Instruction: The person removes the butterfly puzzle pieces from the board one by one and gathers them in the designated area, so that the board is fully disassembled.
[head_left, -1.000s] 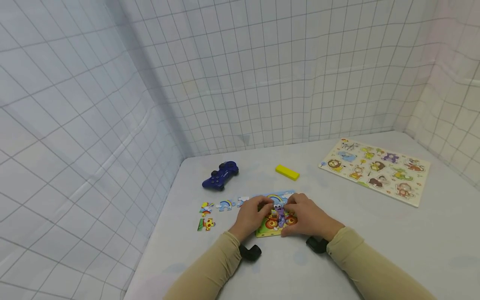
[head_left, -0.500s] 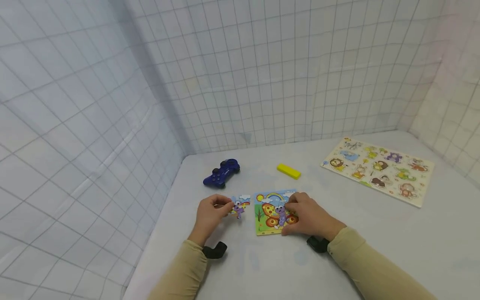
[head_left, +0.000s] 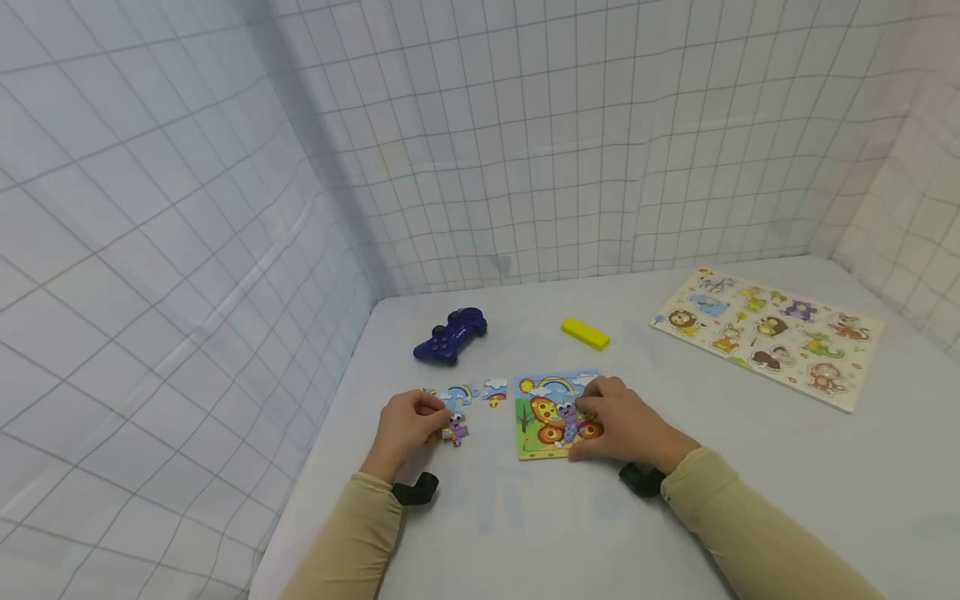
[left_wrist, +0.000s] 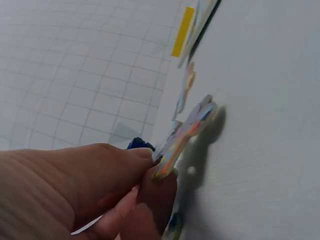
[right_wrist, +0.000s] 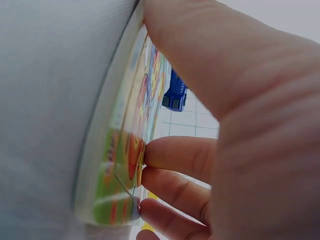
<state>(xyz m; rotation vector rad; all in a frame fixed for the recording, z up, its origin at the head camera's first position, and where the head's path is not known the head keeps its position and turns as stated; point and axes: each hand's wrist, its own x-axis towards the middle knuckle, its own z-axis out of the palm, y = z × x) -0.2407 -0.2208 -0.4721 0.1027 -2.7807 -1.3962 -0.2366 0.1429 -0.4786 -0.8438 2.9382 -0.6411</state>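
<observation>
The left hand [head_left: 403, 430] pinched a purple-bodied jigsaw piece [head_left: 455, 428] between thumb and forefinger, and the right hand [head_left: 632, 423], thumb and fingers spread wide, rested its tips on the butterfly puzzle board [head_left: 553, 417]. The left wrist view showed what the head view did not: the pinched piece stood edge-on and slanted, its thin rim visible, with a shadow on the table [head_left: 491, 521] beside it. There its long axis ran obliquely out from the fingertips; in the head view the eyed end of the figure pointed away from the person, and the fingers covered part of it. From the right wrist, the board's pale side could be seen, with the thumb at its near edge and the fingertips against the picture; from above, the right hand covered some of the butterfly's wing. A rainbow piece [head_left: 459, 392] lay just beyond the left fingertips, whether touching the held piece could not be told, and a cloud piece [head_left: 496, 385] lay between that hand and the board. Farther out from the left hand lay a blue gamepad [head_left: 452, 335]; beyond the right were a yellow block [head_left: 585, 333] and, off to its right, an animal puzzle board [head_left: 767, 337].
</observation>
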